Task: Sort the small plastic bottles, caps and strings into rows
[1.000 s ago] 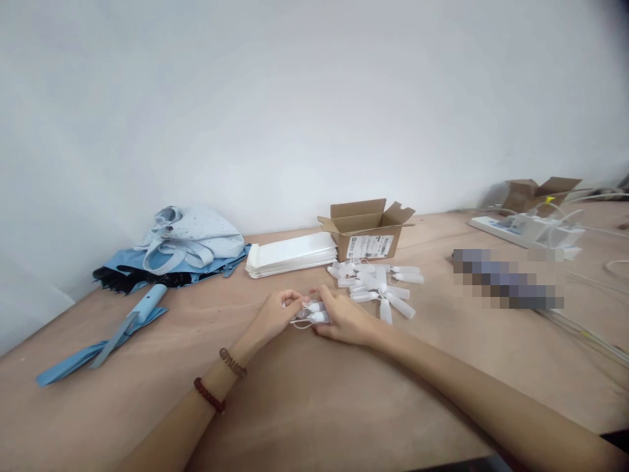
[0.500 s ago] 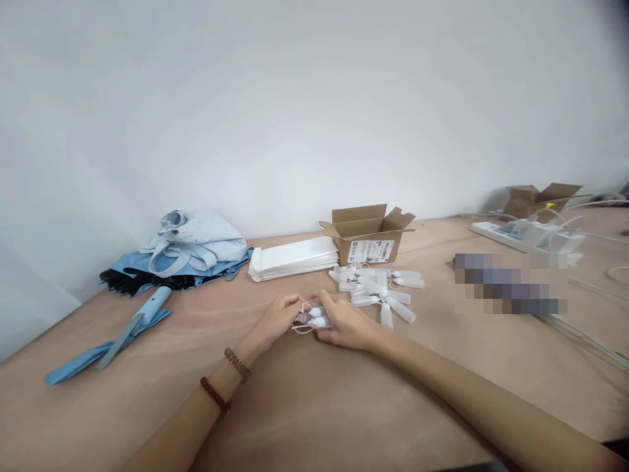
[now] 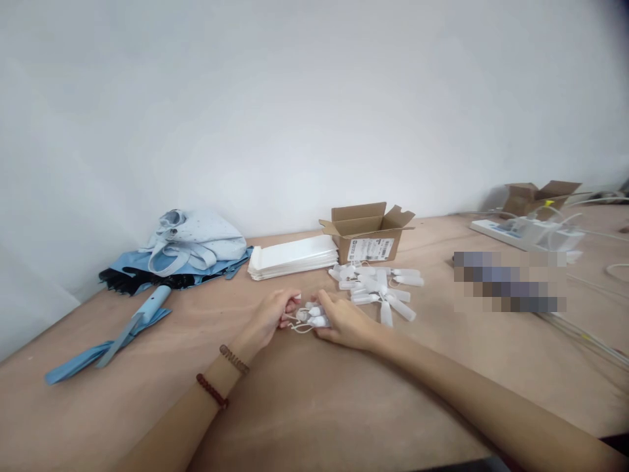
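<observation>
In the head view, my right hand [image 3: 348, 321] is closed around several small translucent plastic tubes [image 3: 317, 316] with white cords, just above or on the table. Their narrow ends point left, toward my other hand. My left hand [image 3: 268, 316] has its fingers curled and pinched at the loose end of a white cord [image 3: 299, 328]; a small white bit shows at its fingertips, too small to name. To the right of my right hand lies a loose pile of similar tubes [image 3: 400, 309] with cords.
Behind the pile stands an open cardboard box [image 3: 368, 249]. A stack of white envelopes [image 3: 295, 257] lies left of it. On the left are a blue umbrella [image 3: 152, 305] and a pale cloth bag [image 3: 206, 239]. A power strip [image 3: 496, 233] with cables sits at right.
My left hand has drawn back slightly to the left, its fingers more curled. A cord now stretches from the tubes toward it. My right hand stays around the tubes.
</observation>
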Demonstrator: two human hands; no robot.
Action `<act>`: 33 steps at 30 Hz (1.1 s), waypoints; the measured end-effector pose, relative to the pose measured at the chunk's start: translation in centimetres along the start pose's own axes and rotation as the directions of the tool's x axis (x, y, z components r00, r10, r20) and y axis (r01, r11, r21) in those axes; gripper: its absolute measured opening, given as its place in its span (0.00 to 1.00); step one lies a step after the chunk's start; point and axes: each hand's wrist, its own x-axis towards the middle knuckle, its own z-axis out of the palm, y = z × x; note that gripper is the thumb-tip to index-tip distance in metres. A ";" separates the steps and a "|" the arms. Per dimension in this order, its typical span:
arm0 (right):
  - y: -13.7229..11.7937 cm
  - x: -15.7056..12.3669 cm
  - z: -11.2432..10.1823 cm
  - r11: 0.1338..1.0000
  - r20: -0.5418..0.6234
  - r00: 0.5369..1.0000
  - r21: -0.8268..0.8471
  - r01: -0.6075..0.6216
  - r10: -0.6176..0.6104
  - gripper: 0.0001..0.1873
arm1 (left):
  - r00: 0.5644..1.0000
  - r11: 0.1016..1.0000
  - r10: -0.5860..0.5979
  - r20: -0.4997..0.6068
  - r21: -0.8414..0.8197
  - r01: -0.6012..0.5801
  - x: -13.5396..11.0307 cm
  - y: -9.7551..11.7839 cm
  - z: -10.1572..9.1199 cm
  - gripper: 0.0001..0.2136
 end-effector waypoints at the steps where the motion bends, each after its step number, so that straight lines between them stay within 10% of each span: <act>1: 0.0 0.0 0.0 1.000 -0.004 1.000 -0.005 0.000 0.000 0.25 | 0.999 0.996 -0.026 0.025 -0.090 0.028 -0.1 0.3 -0.2 0.12; 6: 0.1 -0.1 0.0 1.000 -0.016 1.000 -0.008 -0.002 0.001 0.25 | 0.983 0.942 -0.071 0.171 -0.313 0.122 -0.8 2.0 -1.4 0.11; 12: 0.1 0.0 -0.2 0.999 -0.007 1.000 -0.046 -0.013 0.012 0.26 | 0.993 0.992 -0.007 0.115 0.123 -0.007 -1.7 1.8 -0.7 0.18; 19: 0.1 0.0 -0.8 0.992 -0.007 1.000 -0.124 -0.008 0.007 0.26 | 0.939 0.805 0.235 0.252 0.490 -0.333 -1.7 0.8 0.1 0.16; 33: 0.1 0.0 -0.6 0.966 -0.024 0.999 -0.257 0.029 -0.037 0.22 | 0.848 0.480 0.434 0.305 0.718 -0.504 -2.7 0.6 1.2 0.15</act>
